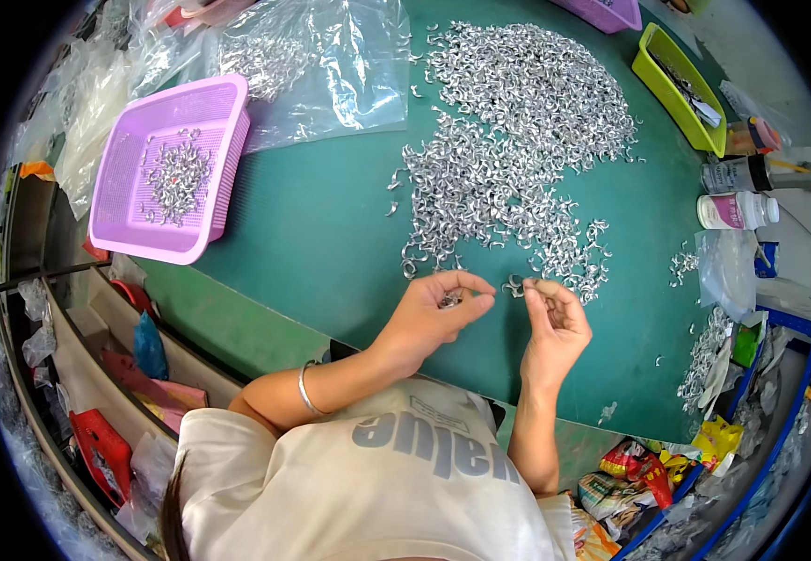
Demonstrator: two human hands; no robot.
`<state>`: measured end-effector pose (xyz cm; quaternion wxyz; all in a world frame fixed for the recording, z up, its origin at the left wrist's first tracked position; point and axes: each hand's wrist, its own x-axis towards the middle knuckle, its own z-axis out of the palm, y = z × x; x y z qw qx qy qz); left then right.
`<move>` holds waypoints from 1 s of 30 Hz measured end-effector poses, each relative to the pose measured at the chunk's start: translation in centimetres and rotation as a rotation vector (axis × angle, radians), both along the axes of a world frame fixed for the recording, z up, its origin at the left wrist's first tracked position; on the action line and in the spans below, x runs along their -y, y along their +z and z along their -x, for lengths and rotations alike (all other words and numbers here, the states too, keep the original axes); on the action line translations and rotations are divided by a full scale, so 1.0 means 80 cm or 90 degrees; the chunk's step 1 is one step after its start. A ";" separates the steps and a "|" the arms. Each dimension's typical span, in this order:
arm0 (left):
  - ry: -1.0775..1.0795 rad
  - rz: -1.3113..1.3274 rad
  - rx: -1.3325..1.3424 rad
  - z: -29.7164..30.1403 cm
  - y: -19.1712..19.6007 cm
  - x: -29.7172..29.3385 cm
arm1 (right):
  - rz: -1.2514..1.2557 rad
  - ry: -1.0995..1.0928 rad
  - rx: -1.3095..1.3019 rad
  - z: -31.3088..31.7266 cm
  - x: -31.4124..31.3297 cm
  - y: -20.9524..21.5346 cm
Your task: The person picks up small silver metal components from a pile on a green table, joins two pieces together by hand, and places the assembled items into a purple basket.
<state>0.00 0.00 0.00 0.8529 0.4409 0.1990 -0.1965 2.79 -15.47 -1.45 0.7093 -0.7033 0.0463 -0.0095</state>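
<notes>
- Small metal clips, silver, curled or hook-shaped, shiny: a large loose heap (518,140) spread over the far middle of the table, thinning toward the near edge, where single pieces lie apart.
- Left hand (434,309): fingers curled together, thumb and forefinger pinched on a small cluster of metal clips (449,300), held just above the table at the heap's near fringe.
- Right hand (555,323): palm turned up, fingertips pinched on one metal clip (515,285), just beside the left hand, not touching it.
- Bracelet (307,391): thin, silver, on the left wrist.
- Lilac plastic basket (158,238): rectangular, mesh-walled, at the far left of the table, tilted on the edge; a small pile of the same clips lies in it.
- Clear plastic bag (331,65): crumpled, flat on the table behind the basket, partly holding clips.
- Green plastic tray (672,98): long, lime-coloured, at the far right; contents too small to tell.
- White bottle (738,210): lying on its side at the right edge, with a second dark-capped bottle just behind it.
- Table (312,234): covered with a dark green mat, paler green rim at the near edge.
- Surroundings: a blue metal frame (794,374) on the right with bright wrappers and bags at its foot; red and pink items in the shelving to the left.
</notes>
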 end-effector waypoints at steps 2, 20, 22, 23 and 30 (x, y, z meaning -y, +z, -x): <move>-0.009 -0.136 0.147 0.002 0.000 0.005 | -0.134 -0.020 -0.059 0.006 -0.004 0.014; 0.037 -0.227 0.275 0.008 0.042 0.002 | -0.032 0.110 0.087 0.028 -0.016 0.066; 0.036 -0.279 0.326 0.009 0.043 0.000 | -0.018 0.122 0.099 0.028 -0.015 0.068; 0.036 -0.306 0.352 0.010 0.043 -0.001 | -0.018 0.128 0.107 0.028 -0.015 0.068; 0.054 -0.377 0.438 0.015 0.048 -0.002 | -0.062 0.134 0.100 0.033 -0.017 0.070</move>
